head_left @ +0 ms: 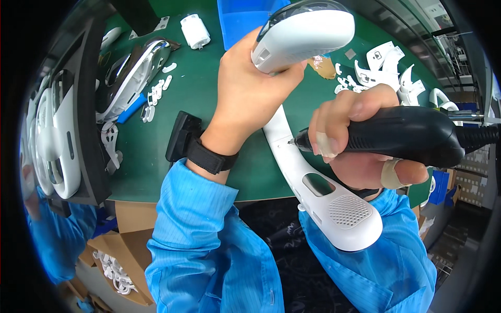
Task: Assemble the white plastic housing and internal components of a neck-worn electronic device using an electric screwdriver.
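My left hand is closed around a long, curved white plastic appliance, just below its rounded head with a dark glossy edge. The body runs down toward me, past an oval opening, to a wide end with a perforated patch. In my right hand, fingers wrapped round it, is a black electric screwdriver. It lies nearly level, and its tip meets the body near a small hole. Whether a screw sits there is too small to tell. Tape covers parts of two right fingers. A black strap circles my left wrist.
A blue bin and a white part stand at the back of the green table. White shells and small pieces lie right; more small pieces left. A dark rack holds white parts. A cardboard box is below.
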Demonstrator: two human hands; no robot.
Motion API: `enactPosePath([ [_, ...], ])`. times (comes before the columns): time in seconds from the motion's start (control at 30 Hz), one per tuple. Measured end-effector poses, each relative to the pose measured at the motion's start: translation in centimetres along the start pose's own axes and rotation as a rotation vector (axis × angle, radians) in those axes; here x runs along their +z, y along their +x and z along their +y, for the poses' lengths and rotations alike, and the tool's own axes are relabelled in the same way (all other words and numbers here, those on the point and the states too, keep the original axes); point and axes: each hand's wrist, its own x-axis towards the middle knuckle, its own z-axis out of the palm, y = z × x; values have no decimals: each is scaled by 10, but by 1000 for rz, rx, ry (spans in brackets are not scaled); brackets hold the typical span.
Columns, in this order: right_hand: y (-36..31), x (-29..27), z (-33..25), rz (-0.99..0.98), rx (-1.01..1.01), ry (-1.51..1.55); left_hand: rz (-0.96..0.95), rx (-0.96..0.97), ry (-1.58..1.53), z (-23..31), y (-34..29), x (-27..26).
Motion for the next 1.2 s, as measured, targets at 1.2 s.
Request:
enactPosePath([
  [1.2, 15, 3, -21, 59, 13, 114, 34, 4, 46, 0, 3, -1],
])
